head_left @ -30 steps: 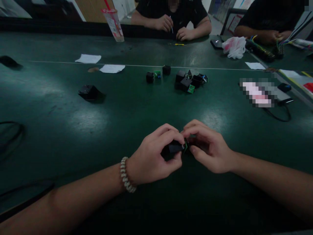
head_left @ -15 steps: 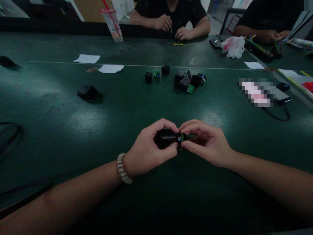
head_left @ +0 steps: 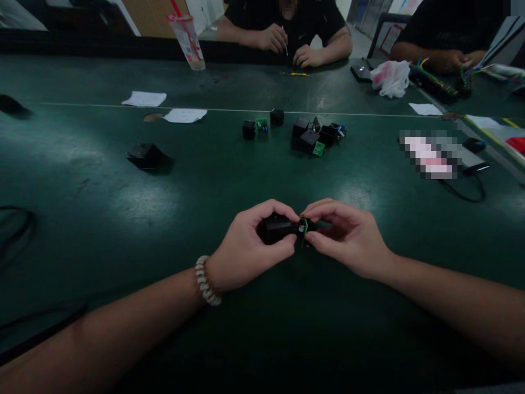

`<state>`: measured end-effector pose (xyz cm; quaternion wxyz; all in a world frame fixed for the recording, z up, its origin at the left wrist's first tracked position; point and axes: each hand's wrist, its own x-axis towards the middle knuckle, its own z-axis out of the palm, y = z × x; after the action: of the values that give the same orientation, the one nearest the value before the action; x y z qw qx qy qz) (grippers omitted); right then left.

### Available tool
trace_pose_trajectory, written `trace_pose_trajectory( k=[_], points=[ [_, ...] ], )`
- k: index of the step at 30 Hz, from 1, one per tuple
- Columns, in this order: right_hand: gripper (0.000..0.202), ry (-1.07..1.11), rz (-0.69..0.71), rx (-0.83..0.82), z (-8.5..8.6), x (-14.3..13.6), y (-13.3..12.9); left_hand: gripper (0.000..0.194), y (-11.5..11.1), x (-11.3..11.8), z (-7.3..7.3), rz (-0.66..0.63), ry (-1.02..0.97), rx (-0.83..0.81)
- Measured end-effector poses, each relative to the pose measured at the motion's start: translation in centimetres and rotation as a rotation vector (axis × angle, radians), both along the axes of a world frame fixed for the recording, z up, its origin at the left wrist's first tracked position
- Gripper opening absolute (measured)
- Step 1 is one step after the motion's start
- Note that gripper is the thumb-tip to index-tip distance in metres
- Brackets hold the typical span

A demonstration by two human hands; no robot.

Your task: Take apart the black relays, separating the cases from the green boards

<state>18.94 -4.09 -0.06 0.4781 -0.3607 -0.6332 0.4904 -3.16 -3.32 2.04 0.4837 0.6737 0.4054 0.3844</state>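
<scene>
My left hand (head_left: 254,243) is closed around a black plastic housing (head_left: 278,226), its thumb and forefinger near the housing's right end. At that end stands a small green circuit board (head_left: 304,227), seen nearly edge-on, with a small pale component on its left face. The thumb and fingers of my right hand (head_left: 353,235) pinch the board from the right. A dark part behind the board is mostly hidden by those fingers. Whether the board touches the housing, I cannot tell.
Black housings (head_left: 310,139) and green boards (head_left: 319,148) lie ahead. Another black housing (head_left: 145,155) sits left. Papers (head_left: 185,115), a cup (head_left: 189,46) and a plastic bag (head_left: 391,78) are farther back. Across the table, a person's hand (head_left: 273,39) holds a thin tool; a second person sits right.
The green board now shows more of its edge between my hands, and the gap at the housing's right end looks slightly wider. My left fingertips have shifted slightly left.
</scene>
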Motion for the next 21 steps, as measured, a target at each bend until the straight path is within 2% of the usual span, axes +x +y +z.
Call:
trace_pose_trajectory(
  k=[5, 9, 12, 18, 21],
  points=[
    [0.020, -0.017, -0.028, 0.011, 0.0, 0.2, 0.4, 0.026, 0.3, 0.0, -0.2, 0.058, 0.001, -0.034],
    [0.017, -0.162, -0.176, 0.074, 0.3, 1.2, 2.4, 0.029, 0.4, -0.1, -0.1, 0.105, -0.027, -0.137],
    [0.015, -0.295, -0.295, 0.156, 0.7, 2.8, 5.2, 0.027, 0.4, -0.2, -0.1, 0.087, -0.033, -0.149],
    [0.016, -0.498, -0.464, 0.287, 0.8, 6.2, 12.7, 0.024, 0.4, -0.3, -0.4, 0.029, -0.076, -0.110],
    [0.020, -0.590, -0.495, 0.347, 0.7, 6.8, 15.7, 0.024, 0.4, -0.3, -0.3, 0.001, -0.070, -0.109]
  ],
)
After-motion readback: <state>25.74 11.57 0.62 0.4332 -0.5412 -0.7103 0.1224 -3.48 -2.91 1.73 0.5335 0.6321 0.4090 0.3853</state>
